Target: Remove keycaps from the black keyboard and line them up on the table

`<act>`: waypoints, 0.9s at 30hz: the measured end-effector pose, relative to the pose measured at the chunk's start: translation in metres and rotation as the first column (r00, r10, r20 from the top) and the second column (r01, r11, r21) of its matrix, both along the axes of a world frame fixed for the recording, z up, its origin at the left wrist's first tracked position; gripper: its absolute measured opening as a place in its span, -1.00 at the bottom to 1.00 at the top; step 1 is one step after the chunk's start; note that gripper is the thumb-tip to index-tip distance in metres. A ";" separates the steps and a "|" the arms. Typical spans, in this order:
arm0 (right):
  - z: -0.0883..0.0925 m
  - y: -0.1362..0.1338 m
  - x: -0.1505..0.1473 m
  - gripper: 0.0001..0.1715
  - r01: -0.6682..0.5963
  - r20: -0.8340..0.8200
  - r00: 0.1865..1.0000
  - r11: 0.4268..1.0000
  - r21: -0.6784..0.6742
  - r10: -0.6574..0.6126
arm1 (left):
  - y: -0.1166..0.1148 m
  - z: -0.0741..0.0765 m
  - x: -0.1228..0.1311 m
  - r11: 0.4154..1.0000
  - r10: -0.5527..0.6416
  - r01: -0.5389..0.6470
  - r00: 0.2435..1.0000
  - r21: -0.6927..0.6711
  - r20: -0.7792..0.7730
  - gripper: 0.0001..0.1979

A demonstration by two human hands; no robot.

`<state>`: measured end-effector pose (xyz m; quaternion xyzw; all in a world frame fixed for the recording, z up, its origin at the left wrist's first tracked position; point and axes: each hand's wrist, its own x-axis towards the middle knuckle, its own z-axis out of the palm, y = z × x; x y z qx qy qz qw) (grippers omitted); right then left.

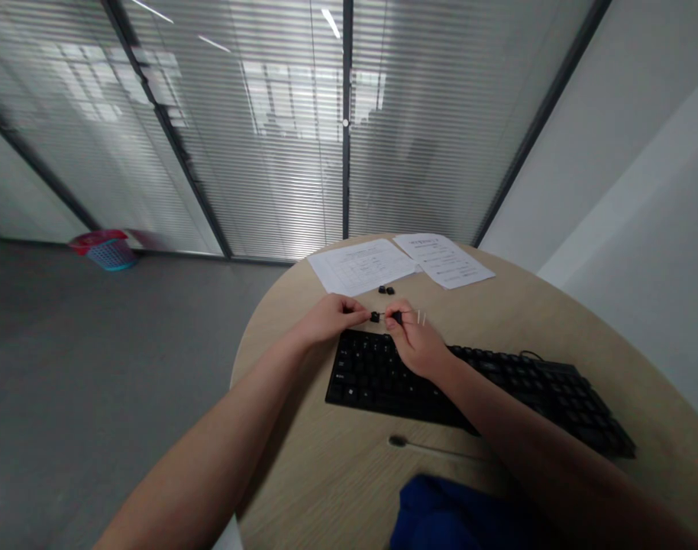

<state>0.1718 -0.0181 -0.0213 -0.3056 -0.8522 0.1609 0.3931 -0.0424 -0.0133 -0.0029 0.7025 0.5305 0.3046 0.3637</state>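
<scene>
My left hand [337,317] is closed, thumb and forefinger pinching a small black keycap [375,316] above the far left edge of the keyboard. Facing it, my right hand [415,340] grips what looks like a keycap puller [397,316], with a small black body. Thin wire shows on the side toward the keycap, and two pale prongs stick out behind the fingers. Beneath the right hand and forearm lies a black keyboard [377,382], partly covered by them. Two loose black keycaps [386,290] rest just beyond the hands.
Printed sheets [363,263] lie on the round wooden table's [303,466] far side. Closer to me are a thin brush [398,441] with a dark head and a blue cloth [441,512]. A red-and-blue basket [111,252] stands on the floor by the glass partition.
</scene>
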 end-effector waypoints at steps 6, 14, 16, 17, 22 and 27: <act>0.002 -0.001 -0.001 -0.86 -0.049 0.079 0.996 0.997 0.063 0.044 | 0.003 -0.006 0.004 1.000 0.012 -0.012 1.000 0.010 0.023 -0.68; 0.001 -0.002 -0.004 -0.79 -0.019 0.268 0.963 0.990 0.138 -0.019 | -0.002 -0.002 0.010 0.994 0.109 -0.107 0.993 0.039 -0.053 -0.79; 0.003 -0.003 -0.006 -0.79 0.014 0.288 0.956 0.988 0.156 -0.059 | -0.002 -0.002 0.010 0.991 0.130 -0.127 0.989 0.042 -0.068 -0.79; 0.004 -0.004 -0.007 -0.79 0.028 0.286 0.955 0.986 0.164 -0.074 | -0.001 -0.003 0.010 0.989 0.141 -0.138 0.987 0.044 -0.073 -0.79; 0.007 -0.006 -0.008 -0.81 0.070 0.242 0.963 0.976 0.207 -0.120 | 0.004 -0.007 0.007 0.978 0.200 -0.193 0.977 0.083 -0.073 -0.79; 0.005 0.002 -0.001 -0.82 0.231 0.130 0.955 0.943 0.240 -0.267 | 0.004 -0.004 0.005 0.954 0.274 -0.279 0.960 0.105 0.066 -0.82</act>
